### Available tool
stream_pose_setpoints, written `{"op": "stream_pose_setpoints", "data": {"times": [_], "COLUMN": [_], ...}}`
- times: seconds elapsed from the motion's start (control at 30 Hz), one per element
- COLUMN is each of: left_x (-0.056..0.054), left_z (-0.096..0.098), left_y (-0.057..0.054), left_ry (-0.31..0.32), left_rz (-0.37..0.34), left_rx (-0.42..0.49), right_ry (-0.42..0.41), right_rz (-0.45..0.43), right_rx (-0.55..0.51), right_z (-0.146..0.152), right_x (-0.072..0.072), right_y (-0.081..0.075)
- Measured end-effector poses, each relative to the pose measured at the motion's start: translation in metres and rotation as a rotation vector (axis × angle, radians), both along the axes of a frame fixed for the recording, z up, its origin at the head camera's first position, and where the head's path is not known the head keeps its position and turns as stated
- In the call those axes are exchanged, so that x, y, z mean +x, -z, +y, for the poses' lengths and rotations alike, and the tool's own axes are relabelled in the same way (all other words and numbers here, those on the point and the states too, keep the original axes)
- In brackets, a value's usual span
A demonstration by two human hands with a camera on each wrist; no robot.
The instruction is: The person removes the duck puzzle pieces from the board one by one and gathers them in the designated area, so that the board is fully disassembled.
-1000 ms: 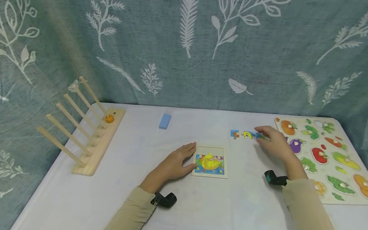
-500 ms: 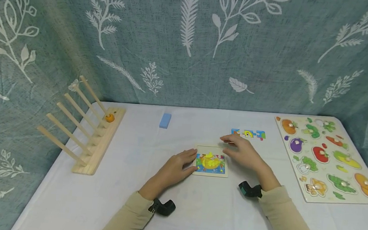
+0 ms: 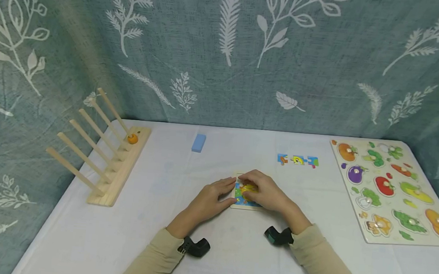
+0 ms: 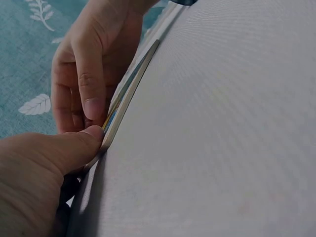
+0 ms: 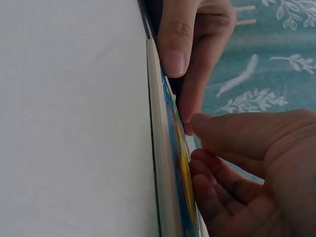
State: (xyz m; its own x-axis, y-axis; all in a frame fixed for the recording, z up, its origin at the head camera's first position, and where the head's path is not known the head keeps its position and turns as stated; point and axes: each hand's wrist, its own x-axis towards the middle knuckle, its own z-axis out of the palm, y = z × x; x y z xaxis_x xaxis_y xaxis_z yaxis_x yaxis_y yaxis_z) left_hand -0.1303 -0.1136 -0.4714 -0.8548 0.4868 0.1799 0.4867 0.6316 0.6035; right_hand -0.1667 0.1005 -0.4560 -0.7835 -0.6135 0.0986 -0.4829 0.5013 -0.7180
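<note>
A small wooden puzzle tray (image 3: 246, 207) lies flat in the middle of the table. Jigsaw pieces in it form a picture of a yellow duck (image 3: 239, 194), partly hidden by fingers. My left hand (image 3: 211, 200) rests along the tray's left edge, thumb by the lower corner and fingers by the upper one. My right hand (image 3: 267, 192) is over the tray, fingertips at the picture and covering its right side. In the right wrist view its bent fingers are right by the puzzle face (image 5: 183, 173), with no loose piece showing between them. Three loose jigsaw pieces (image 3: 298, 160) lie in a row behind the right hand.
A vegetable peg board (image 3: 402, 203) takes up the right side. At left stands a wooden rack (image 3: 124, 168) with tall slanting pegs and an orange bead (image 3: 132, 138). A blue block (image 3: 198, 143) lies near the back edge, before a patterned curtain (image 3: 245, 109).
My right hand has moved from the loose pieces leftward and toward me, onto the puzzle in the tray. The left hand stays at the tray's left edge. Three pieces remain in the row.
</note>
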Motion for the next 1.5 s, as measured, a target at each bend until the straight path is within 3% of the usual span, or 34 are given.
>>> {"op": "stream_pose_setpoints", "data": {"times": [0.5, 1.07, 1.5], "left_x": [-0.0023, -0.0023, -0.0027], "left_z": [-0.0011, 0.0029, 0.0042], "left_y": [-0.0019, -0.0037, -0.0027], "left_ry": [0.004, -0.022, -0.023], "left_rz": [0.008, -0.031, -0.030], "left_rx": [0.013, 0.007, 0.007], "right_ry": [0.003, 0.033, 0.050], "right_rz": [0.050, -0.032, -0.021], "right_rx": [0.058, -0.065, -0.083], "right_z": [-0.0060, -0.0015, 0.0013], "right_x": [0.0006, -0.0022, -0.0026], "right_y": [0.0049, 0.0058, 0.0067]}}
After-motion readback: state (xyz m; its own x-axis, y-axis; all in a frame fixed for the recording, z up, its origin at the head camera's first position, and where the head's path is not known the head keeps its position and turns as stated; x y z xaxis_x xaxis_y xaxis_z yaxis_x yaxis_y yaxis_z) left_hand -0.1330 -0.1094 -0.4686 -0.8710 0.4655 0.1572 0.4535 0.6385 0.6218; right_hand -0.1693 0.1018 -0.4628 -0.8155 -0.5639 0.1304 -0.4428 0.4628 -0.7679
